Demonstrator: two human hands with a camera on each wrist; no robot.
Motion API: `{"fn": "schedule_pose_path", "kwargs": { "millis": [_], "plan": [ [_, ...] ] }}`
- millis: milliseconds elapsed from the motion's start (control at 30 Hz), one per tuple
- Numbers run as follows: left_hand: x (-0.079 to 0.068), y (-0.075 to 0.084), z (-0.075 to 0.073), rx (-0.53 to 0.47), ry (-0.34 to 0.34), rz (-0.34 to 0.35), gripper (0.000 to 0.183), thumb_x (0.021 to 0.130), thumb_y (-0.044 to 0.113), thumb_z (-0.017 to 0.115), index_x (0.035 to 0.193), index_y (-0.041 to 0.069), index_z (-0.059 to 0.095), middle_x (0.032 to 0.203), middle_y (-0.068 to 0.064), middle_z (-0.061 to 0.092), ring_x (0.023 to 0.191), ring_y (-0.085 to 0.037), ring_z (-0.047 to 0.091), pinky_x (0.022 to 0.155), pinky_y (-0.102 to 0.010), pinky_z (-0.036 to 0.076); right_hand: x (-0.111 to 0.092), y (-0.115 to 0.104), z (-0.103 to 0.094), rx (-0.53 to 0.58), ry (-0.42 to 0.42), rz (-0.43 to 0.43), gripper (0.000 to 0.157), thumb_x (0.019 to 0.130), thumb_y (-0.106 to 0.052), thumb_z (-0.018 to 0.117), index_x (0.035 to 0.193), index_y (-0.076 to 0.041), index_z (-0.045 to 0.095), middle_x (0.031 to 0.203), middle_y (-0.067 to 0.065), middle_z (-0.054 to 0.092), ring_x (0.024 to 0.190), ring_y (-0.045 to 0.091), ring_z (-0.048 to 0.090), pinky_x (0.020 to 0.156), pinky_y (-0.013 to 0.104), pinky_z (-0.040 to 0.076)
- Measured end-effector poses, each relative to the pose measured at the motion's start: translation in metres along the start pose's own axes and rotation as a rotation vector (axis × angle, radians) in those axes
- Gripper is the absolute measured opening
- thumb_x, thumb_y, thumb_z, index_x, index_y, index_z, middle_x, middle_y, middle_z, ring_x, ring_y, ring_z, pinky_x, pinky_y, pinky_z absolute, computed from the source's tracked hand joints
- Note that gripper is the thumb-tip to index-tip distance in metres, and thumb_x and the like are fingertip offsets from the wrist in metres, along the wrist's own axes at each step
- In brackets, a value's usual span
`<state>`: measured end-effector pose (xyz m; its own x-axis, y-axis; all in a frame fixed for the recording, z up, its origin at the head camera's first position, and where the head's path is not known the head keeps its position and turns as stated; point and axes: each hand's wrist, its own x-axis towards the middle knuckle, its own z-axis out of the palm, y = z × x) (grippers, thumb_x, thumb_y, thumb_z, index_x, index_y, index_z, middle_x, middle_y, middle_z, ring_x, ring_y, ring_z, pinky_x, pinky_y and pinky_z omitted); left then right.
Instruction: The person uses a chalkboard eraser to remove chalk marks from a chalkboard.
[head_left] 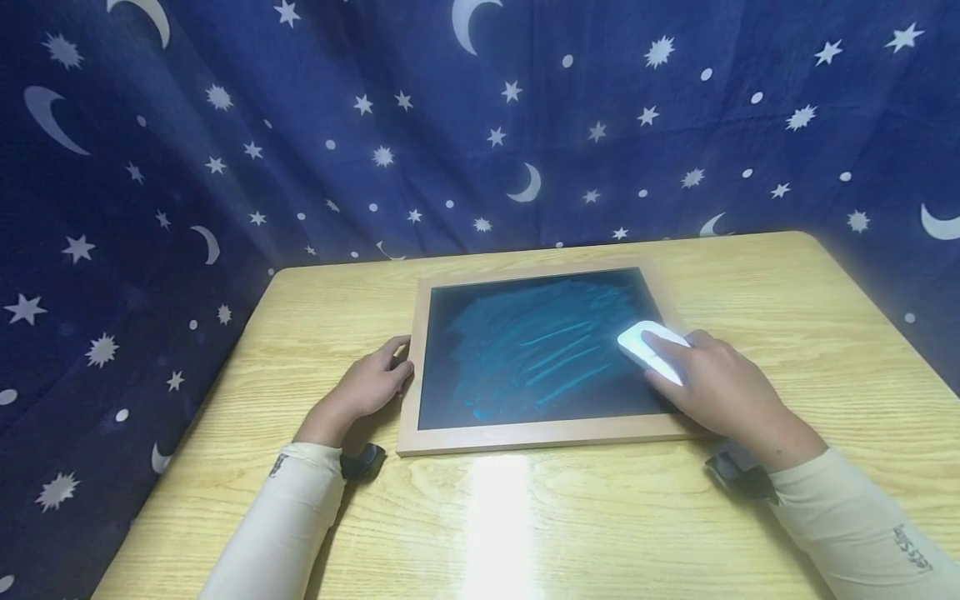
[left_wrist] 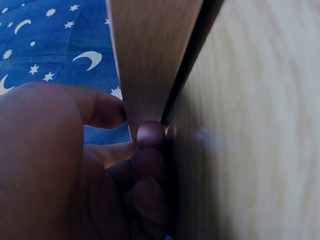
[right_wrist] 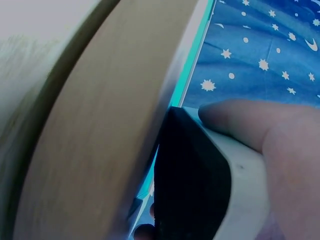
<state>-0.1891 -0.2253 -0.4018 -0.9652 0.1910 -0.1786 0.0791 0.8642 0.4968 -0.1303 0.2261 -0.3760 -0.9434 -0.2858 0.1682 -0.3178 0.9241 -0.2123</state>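
A wood-framed chalkboard (head_left: 407, 417) lies flat on the table, its dark surface smeared with blue-green chalk (head_left: 510, 333) and crossed by several brighter slanting strokes. In my right hand (head_left: 723, 383) is a white board eraser (head_left: 633, 337), gripped over the board's right side. Its black pad (right_wrist: 192, 175) faces the board near the wooden frame (right_wrist: 100, 120) in the right wrist view. My left hand (head_left: 371, 383) holds the board's left edge. Seen from the left wrist, the thumb (left_wrist: 102, 107) and a curled fingertip (left_wrist: 151, 135) meet at the frame's side.
The pale wood-grain table (head_left: 600, 517) extends around the board, with a bright light reflection near the front. A dark blue curtain (head_left: 300, 167) with moons and stars hangs behind the table and along its left side. Both wrists wear dark straps with cameras (head_left: 367, 462).
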Motion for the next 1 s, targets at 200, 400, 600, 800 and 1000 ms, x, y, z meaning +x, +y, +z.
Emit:
{"fn": "schedule_pose_path", "kwargs": {
  "millis": [200,400,600,800,1000],
  "plan": [
    [0.001,-0.001,0.000,-0.003,0.007,-0.001,0.055,0.102,0.032,0.040,0.154,0.015,0.035,0.070,0.001,0.062,0.097,-0.027,0.062,0.094,-0.048,0.046,-0.001,-0.006,-0.002,0.004,0.000,-0.032,0.059,0.091,-0.034,0.068,0.146,-0.018,0.053,0.096,0.021,0.064,0.078,0.031,0.062,0.064,0.055,0.052],
    [0.001,-0.001,0.001,-0.007,0.002,-0.015,0.055,0.103,0.032,0.040,0.155,0.016,0.035,0.071,0.000,0.062,0.097,-0.028,0.061,0.095,-0.048,0.046,-0.003,-0.016,-0.003,0.033,-0.022,-0.077,0.057,0.092,-0.034,0.068,0.145,-0.019,0.055,0.100,0.021,0.065,0.083,0.033,0.065,0.070,0.056,0.053],
    [0.000,0.001,0.000,-0.005,0.000,-0.014,0.055,0.102,0.033,0.040,0.155,0.016,0.035,0.074,0.001,0.065,0.095,-0.027,0.063,0.095,-0.050,0.046,-0.008,-0.029,-0.002,0.059,-0.036,-0.126,0.056,0.090,-0.033,0.070,0.143,-0.021,0.057,0.112,0.025,0.065,0.097,0.040,0.067,0.080,0.060,0.054],
    [0.000,0.003,0.000,-0.003,0.005,-0.006,0.055,0.102,0.032,0.040,0.154,0.015,0.035,0.073,0.002,0.064,0.092,-0.026,0.063,0.093,-0.049,0.046,-0.012,-0.043,0.004,0.055,0.007,-0.236,0.056,0.086,-0.033,0.074,0.140,-0.021,0.061,0.107,0.018,0.067,0.095,0.033,0.068,0.080,0.053,0.055],
    [0.000,0.003,0.000,0.000,0.008,-0.001,0.055,0.101,0.031,0.040,0.153,0.015,0.037,0.073,0.002,0.064,0.093,-0.027,0.063,0.093,-0.049,0.046,-0.015,-0.050,0.009,0.030,0.053,-0.269,0.054,0.085,-0.034,0.075,0.137,-0.023,0.064,0.099,0.011,0.066,0.086,0.028,0.066,0.071,0.049,0.054]
  ]
}}
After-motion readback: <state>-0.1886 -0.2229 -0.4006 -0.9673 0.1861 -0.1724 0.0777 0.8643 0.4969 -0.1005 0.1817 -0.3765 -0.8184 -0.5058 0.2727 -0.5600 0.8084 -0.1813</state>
